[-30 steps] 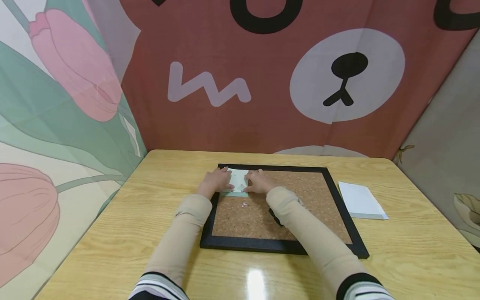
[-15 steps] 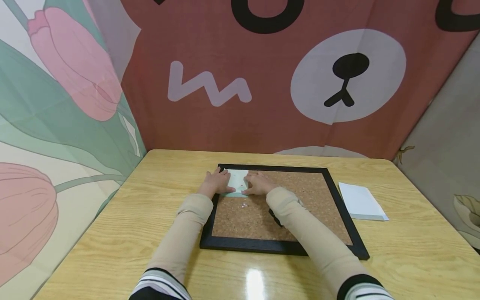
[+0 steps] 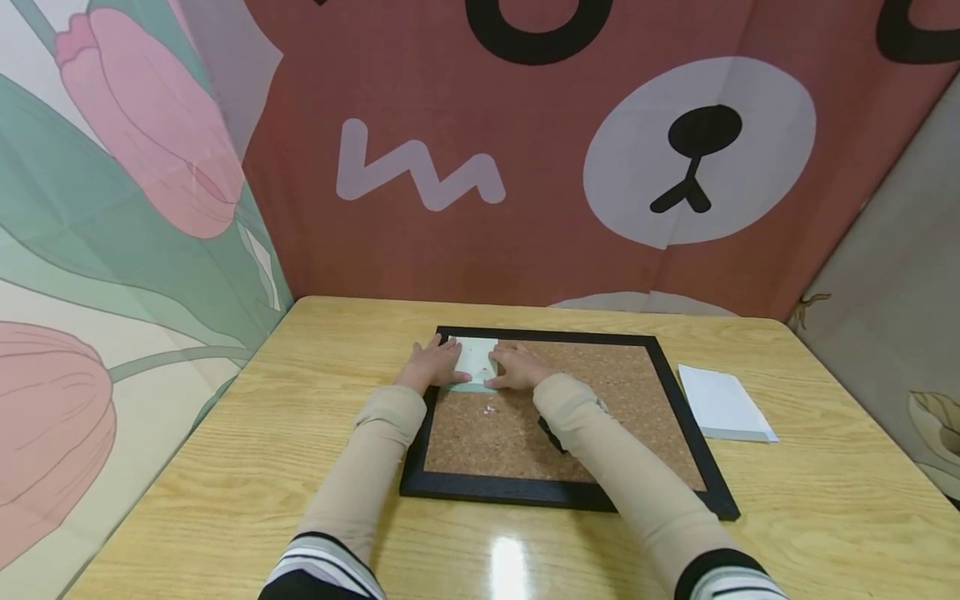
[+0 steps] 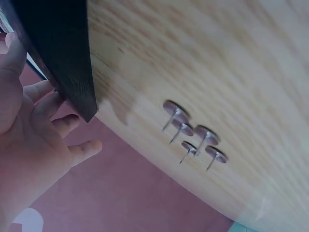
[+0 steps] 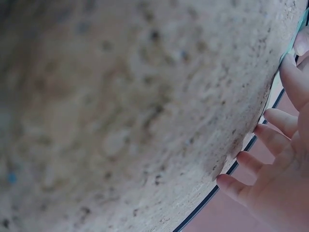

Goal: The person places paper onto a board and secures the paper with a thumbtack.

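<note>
A pale mint sheet of paper [image 3: 474,358] lies in the upper left corner of a black-framed corkboard [image 3: 600,408]. My left hand [image 3: 431,365] spreads over the board's left frame, its fingers and thumb at the paper's left edge. On the other side, my right hand [image 3: 519,367] rests on the cork with fingers spread, fingertips and thumb at the paper's right edge. The right wrist view shows that hand [image 5: 280,154] low along the cork surface. In the left wrist view, the left fingers [image 4: 50,104] reach over the dark frame.
Several flat-headed thumbtacks [image 4: 207,134] lie on the wooden table beyond the frame in the left wrist view. Small shiny bits [image 3: 490,409] sit on the cork below the paper. A white pad of paper [image 3: 726,404] lies right of the board. A printed cloth [image 3: 450,250] hangs behind the table.
My left fingers have spread slightly to the left, showing a little more of the paper's top left corner. The right hand stays nearly still.
</note>
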Motion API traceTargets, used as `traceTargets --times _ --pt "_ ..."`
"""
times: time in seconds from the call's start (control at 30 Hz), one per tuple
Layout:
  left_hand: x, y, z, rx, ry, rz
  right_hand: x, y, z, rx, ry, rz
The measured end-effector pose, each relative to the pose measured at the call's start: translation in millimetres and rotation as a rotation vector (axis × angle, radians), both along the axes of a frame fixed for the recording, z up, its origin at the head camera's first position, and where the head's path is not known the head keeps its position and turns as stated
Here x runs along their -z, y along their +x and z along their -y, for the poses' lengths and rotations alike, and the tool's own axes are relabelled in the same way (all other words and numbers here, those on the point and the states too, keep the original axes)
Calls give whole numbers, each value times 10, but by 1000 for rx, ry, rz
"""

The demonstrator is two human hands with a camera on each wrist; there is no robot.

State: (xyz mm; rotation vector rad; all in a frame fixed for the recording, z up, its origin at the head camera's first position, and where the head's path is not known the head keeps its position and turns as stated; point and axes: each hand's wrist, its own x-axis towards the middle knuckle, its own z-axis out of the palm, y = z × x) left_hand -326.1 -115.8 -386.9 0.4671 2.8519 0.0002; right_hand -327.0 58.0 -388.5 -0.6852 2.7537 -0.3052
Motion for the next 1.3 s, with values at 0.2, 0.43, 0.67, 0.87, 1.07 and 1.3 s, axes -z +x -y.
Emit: traceTargets --times 0.2,0.43,0.67,0.87,1.07,1.3 --pt "12 8 20 -25 21 28 18 -6 22 4 12 8" --pt "21 24 29 -27 36 46 33 -1 43 -2 7 4" --pt "37 20 49 -36 43 59 33 10 52 9 17 2" --pt "-63 63 84 -45 107 26 35 2 39 1 22 -16" --pt "-224 148 222 40 142 -118 22 -10 8 0 20 -33" --pt "-284 282 396 13 227 -178 27 -5 -3 6 2 -33"
